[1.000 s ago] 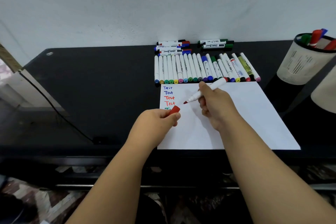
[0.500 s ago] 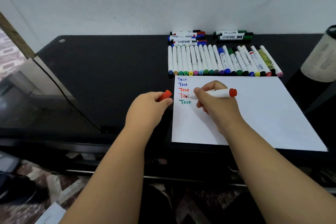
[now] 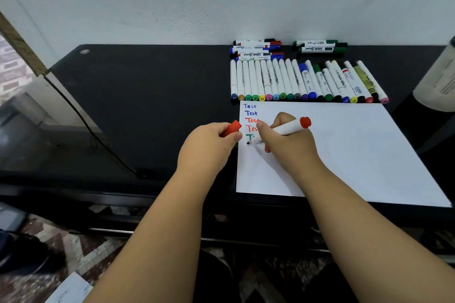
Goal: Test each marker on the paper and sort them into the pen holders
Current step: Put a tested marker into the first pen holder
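Note:
My right hand [image 3: 288, 145] grips a white marker with a red end [image 3: 289, 127], its red tip touching the white paper [image 3: 344, 150] at the left edge, just below a green word. The paper carries several coloured "Test" words [image 3: 250, 113] in its top left corner. My left hand [image 3: 206, 149] pinches the marker's red cap [image 3: 231, 128] just left of the paper. A row of several capped markers [image 3: 302, 81] lies along the paper's far edge. Only part of one pen holder [image 3: 437, 81] shows at the right edge.
Two small piles of whiteboard markers [image 3: 257, 49] and green ones [image 3: 320, 46] lie against the wall behind the row. The black table [image 3: 147, 96] stretches left, with a black cable [image 3: 81, 115] running across its left side. The floor lies below the near table edge.
My right hand has moved the marker tip down the paper from beside the lower red word to just below the green one. My left hand with the cap has shifted slightly. The view has turned left.

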Motion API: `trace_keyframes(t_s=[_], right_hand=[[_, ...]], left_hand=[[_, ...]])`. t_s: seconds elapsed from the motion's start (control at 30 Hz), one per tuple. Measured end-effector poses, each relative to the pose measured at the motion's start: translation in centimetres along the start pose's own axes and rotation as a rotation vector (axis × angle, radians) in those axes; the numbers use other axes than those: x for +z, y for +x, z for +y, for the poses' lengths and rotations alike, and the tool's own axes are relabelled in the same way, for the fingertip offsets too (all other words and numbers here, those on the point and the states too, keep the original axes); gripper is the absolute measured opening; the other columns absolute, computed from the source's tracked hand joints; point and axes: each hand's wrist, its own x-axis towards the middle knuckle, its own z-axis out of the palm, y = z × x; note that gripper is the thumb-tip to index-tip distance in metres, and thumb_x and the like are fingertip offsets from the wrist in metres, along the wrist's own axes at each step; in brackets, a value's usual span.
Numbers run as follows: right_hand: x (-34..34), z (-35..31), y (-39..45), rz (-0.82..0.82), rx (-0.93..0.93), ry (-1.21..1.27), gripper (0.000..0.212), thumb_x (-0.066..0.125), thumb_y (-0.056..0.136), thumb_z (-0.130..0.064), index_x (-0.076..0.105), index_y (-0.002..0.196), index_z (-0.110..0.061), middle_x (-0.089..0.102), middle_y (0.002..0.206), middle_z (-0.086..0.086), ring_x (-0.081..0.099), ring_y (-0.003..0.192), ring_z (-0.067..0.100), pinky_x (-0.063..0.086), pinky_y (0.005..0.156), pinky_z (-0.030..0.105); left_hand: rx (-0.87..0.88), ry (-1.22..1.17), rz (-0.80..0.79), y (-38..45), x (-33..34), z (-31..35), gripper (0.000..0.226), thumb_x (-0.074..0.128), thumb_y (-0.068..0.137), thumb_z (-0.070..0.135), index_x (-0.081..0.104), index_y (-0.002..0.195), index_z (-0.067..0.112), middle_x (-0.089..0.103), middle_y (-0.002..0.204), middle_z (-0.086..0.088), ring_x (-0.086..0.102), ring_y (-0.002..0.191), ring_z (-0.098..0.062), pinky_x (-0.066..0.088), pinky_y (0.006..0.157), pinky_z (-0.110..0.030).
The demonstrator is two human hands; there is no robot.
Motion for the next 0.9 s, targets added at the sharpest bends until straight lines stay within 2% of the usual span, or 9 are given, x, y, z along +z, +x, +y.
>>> trace_keyframes(t_s=[0.1,0.2,0.33,0.5,0.73,0.9], right_hand=[[-0.11,-0.01,0.17,-0.003,-0.013,-0.053,0.030,0.058,0.091,-0.031,0.045,0.070,-0.014,0.059,0.067,0.002,0.054,0.062,0.009,0.038,0.050,0.019],[-0.32,0.03,0.43,0.034,0.017,0.004,0.028,0.057,0.091,-0.026,0.044,0.069,-0.014,0.057,0.066,0.004,0.052,0.058,0.005,0.036,0.043,0.011],[-0.19,0.16,0.41,0.026,-0.003,-0.007,0.029,0.057,0.091,-0.027,0.044,0.070,-0.013,0.059,0.068,0.006,0.053,0.060,0.009,0.036,0.047,0.014],[-0.44,0.26,0.33,0.025,0.011,0.029,0.031,0.056,0.089,-0.019,0.039,0.064,-0.013,0.052,0.063,0.007,0.048,0.054,0.008,0.031,0.038,0.008],[-0.49,0.44,0.36,0.050,0.005,0.038,0.032,0.057,0.089,-0.019,0.038,0.064,-0.014,0.050,0.066,0.011,0.046,0.055,0.012,0.031,0.039,0.010],[-0.50,0.43,0.31,0.029,-0.008,-0.001,0.032,0.055,0.090,-0.019,0.036,0.065,-0.013,0.047,0.061,0.004,0.045,0.054,0.009,0.029,0.040,0.012]], left_hand=[[-0.001,0.007,0.004,0.05,0.01,0.06,0.039,0.052,0.093,0.040,0.053,0.131,0.028,0.060,0.113,0.007,0.053,0.087,-0.009,0.046,0.079,-0.028],[-0.007,0.006,0.007,-0.09,0.01,-0.11,0.039,0.052,0.093,0.040,0.053,0.131,0.029,0.059,0.108,0.008,0.053,0.083,-0.009,0.045,0.075,-0.027],[0.000,-0.005,0.012,-0.08,0.05,-0.11,0.039,0.053,0.093,0.040,0.054,0.130,0.029,0.061,0.115,0.008,0.055,0.088,-0.010,0.047,0.077,-0.029],[-0.010,0.016,0.000,0.04,0.18,-0.04,0.042,0.052,0.093,0.040,0.050,0.133,0.028,0.057,0.125,0.007,0.047,0.086,-0.007,0.042,0.077,-0.026],[-0.007,0.012,-0.001,-0.04,0.20,0.01,0.041,0.052,0.094,0.040,0.051,0.133,0.029,0.058,0.124,0.007,0.047,0.085,-0.007,0.041,0.076,-0.026],[-0.026,0.027,-0.016,0.01,0.11,0.13,0.044,0.051,0.094,0.040,0.047,0.136,0.029,0.055,0.129,0.006,0.044,0.086,-0.006,0.040,0.078,-0.026]])
